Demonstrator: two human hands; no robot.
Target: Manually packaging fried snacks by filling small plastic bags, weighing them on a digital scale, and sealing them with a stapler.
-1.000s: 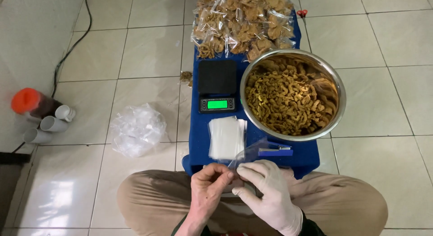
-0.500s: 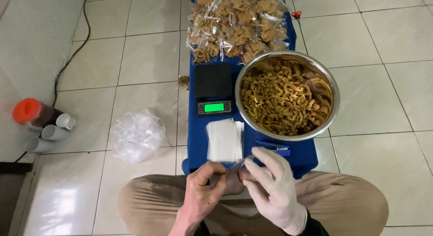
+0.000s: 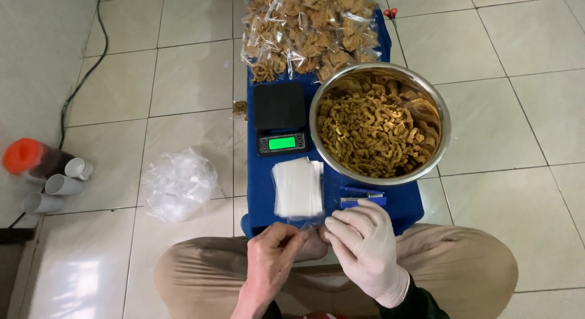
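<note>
A crumpled plastic heap [image 3: 178, 184] lay left. The bare left hand [image 3: 275, 253] and gloved right hand [image 3: 364, 251] pinched 1 small clear bag [image 3: 311, 224] between them, fingers narrow, just below the bag stack [image 3: 297, 187]. The thin film could have slipped or torn, being flimsy. The snack bowl [image 3: 426, 90] stood right.

Left hand [image 3: 274, 252], bare, reaches forward from the lower centre of view, fingers curled and thumb pinched against the fingertips. Right hand [image 3: 365, 246], in a white glove, lies just beside it, back of the hand up, fingers bent inward toward the left hand. The fingertips of both hands meet at the midline, above the lap. Both forearms converge from below; a dark sleeve shows at the right wrist. Legs are crossed, knees spread to either side
</note>
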